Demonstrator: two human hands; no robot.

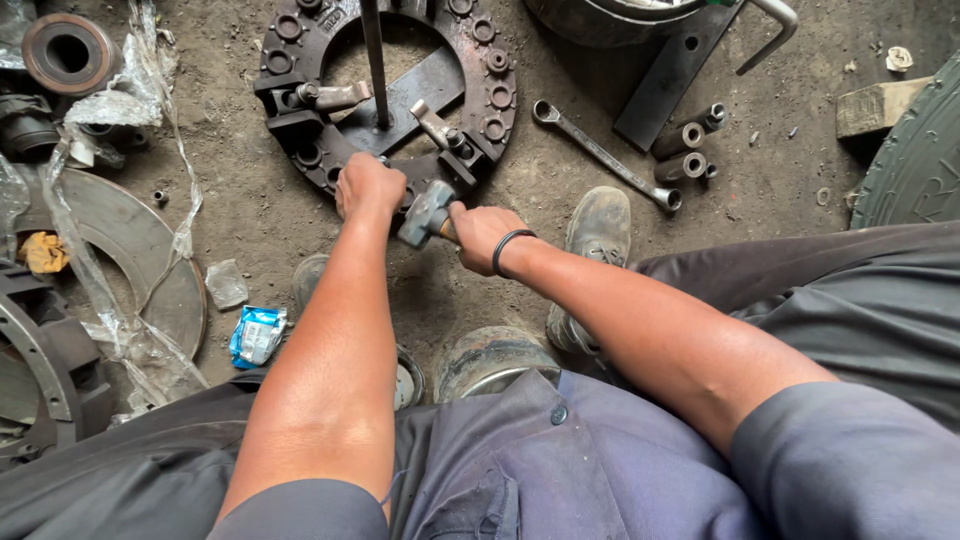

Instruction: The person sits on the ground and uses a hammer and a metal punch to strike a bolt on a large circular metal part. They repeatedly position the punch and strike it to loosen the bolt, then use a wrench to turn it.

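A round rusty clutch cover (300, 60) with levers and bolt holes lies on the dirt floor in front of me. My left hand (367, 187) is closed in a fist over its near rim; what it grips is hidden. My right hand (483, 232), with a black band on the wrist, holds a hammer (427, 213) by its handle, the steel head just right of my left hand and above the rim. A thin metal rod (375, 60) stands upright through the cover's middle.
A ring spanner (605, 155) and several sockets (686, 150) lie right of the cover. A tyre (915, 160) and wooden block (877, 105) sit far right. Metal discs (130, 250), plastic wrap and a blue packet (257, 335) are at left. My shoe (598, 225) rests near the spanner.
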